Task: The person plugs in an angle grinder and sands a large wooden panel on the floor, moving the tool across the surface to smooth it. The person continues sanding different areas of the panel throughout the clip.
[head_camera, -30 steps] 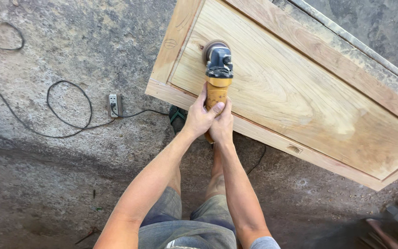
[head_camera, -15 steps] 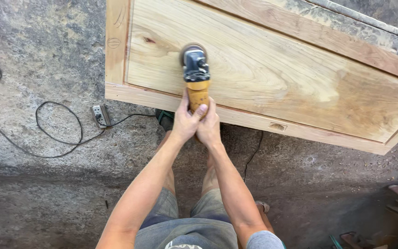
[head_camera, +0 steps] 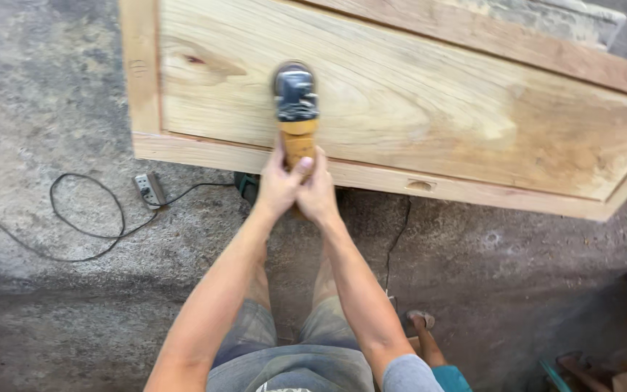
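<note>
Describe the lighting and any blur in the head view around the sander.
Head view: soft, even daylight with no glare; the sander head is slightly motion-blurred on the wooden panel, while both hands look fairly sharp; the concrete floor darkens toward the bottom.

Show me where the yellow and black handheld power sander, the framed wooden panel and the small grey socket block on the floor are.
yellow and black handheld power sander (head_camera: 296,98), head view, on its black head.
framed wooden panel (head_camera: 437,109), head view, on its bare inner board.
small grey socket block (head_camera: 151,190), head view, on its casing.
</note>
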